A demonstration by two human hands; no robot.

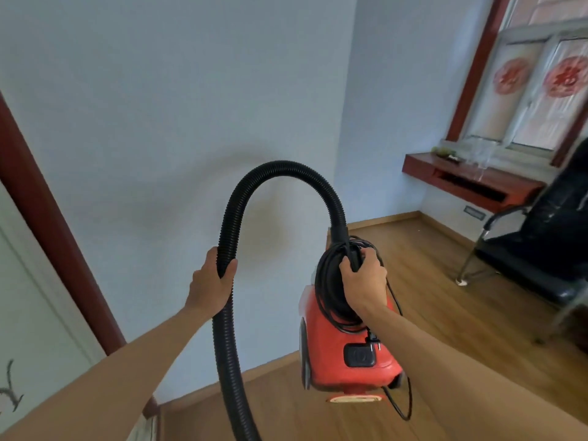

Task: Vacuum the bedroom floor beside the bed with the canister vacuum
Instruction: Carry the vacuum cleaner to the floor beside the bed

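Head view: both arms outstretched; left grip (211, 283) clamps hose (280, 168), right grip (362, 281) clamps canister vacuum (331, 361).

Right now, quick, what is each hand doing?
Left hand: grips the black hose.
Right hand: grips the top of the red vacuum, at the coiled cord.

Canister vacuum (346, 345) red-orange, its switch panel (359, 354) black. Hose (280, 168) black, ribbed all along. Cord (327, 275) black. Wall (159, 106) plain pale blue-white. Floor (429, 265) light brown wood, plank pattern. Door frame (47, 218) dark red-brown. Door (31, 297) white with a dark grey branch-like mark. Window frame (471, 74) and shelf (461, 176) dark red. Paper-cut rounds (569, 76) on the panes red, lacy pattern. Chair (547, 237) glossy black, legs grey metal.
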